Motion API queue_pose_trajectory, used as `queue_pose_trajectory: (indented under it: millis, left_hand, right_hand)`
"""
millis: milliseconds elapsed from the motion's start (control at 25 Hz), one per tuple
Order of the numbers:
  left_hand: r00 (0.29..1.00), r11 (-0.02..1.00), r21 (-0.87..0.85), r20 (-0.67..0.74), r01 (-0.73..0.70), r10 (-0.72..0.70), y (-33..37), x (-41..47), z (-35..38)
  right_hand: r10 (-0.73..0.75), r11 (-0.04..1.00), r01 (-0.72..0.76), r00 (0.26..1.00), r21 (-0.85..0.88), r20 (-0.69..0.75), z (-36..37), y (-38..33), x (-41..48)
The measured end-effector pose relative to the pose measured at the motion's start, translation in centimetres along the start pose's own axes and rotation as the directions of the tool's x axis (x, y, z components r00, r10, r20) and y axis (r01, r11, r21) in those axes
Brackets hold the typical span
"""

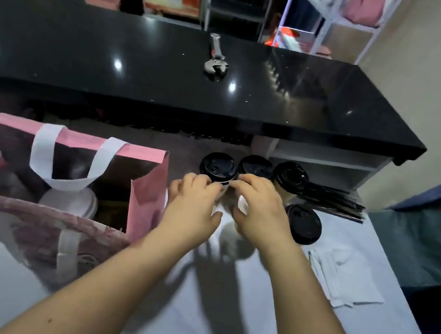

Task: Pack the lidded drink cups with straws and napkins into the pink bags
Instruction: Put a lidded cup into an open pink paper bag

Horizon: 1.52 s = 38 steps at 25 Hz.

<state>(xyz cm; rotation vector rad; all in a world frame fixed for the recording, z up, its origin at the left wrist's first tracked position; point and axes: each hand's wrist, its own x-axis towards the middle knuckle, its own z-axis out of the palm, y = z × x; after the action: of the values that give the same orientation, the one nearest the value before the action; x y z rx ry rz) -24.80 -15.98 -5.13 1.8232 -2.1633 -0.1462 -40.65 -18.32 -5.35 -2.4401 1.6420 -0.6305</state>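
head view: left hand (193, 205) curled round the leftmost lidded cup (217, 168), right hand (261, 213) round the neighbouring cup (255, 166) — both at the far edge of the table (221, 297), beside the open pink bag (148, 193). risk: fingers sit high near the lids — one could pop off on lifting and spill.

A white-covered tabletop (221, 297) carries three lidded cups (256, 166) in a row at 12 o'clock, a fourth cup (304, 225) at 2, black straws (335, 202) just beyond it, napkins (346, 279) at 3, and an open pink bag (148, 198) at 9.
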Motion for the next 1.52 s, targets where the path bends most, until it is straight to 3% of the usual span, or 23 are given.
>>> queue_pose_trajectory:
  millis: [200,400,680,880,1000,1280,1440,1520]
  left_hand:
    - [0.992,0.992,0.069,-0.083,0.106,-0.100,-2.3,2.6,-0.5]
    - [0.981,0.979,0.111,-0.107,0.173,-0.161,-3.0,3.8,-1.0]
    - [0.960,0.975,0.159,-0.258,0.155,-0.110,-0.6,3.9,-5.5]
    - [0.949,0.984,0.070,-0.283,0.164,-0.138,-1.2,3.4,-12.6]
    - [0.965,0.990,0.027,-0.230,0.138,-0.128,-5.5,1.1,-15.6]
    - [0.996,0.978,-0.193,-0.033,0.078,-0.086,-13.9,-3.9,-17.0]
    - [0.996,0.981,-0.187,0.084,0.045,-0.030,-18.4,-4.5,-17.3]
    - [0.981,0.960,-0.280,0.193,0.021,0.035,-19.0,-4.1,-17.2]
  right_hand:
    - [-0.117,0.975,0.151,0.971,-0.160,0.207,1.8,0.6,6.7]
    - [-0.063,0.922,0.203,0.920,-0.331,0.388,4.3,0.6,10.4]
    - [-0.268,0.916,0.308,0.947,-0.258,0.177,1.5,-0.6,8.9]
    - [-0.278,0.960,0.280,0.959,-0.025,0.060,-7.5,-3.3,9.6]
    - [-0.275,0.961,0.276,0.961,0.030,-0.035,-11.2,-5.9,9.9]
    - [-0.248,0.961,0.253,0.967,0.115,-0.055,-11.2,-13.7,10.0]
    - [-0.273,0.947,0.261,0.961,0.190,0.044,-9.8,-19.6,9.3]
    - [-0.276,0.950,0.255,0.955,0.179,0.106,-8.6,-21.5,8.6]
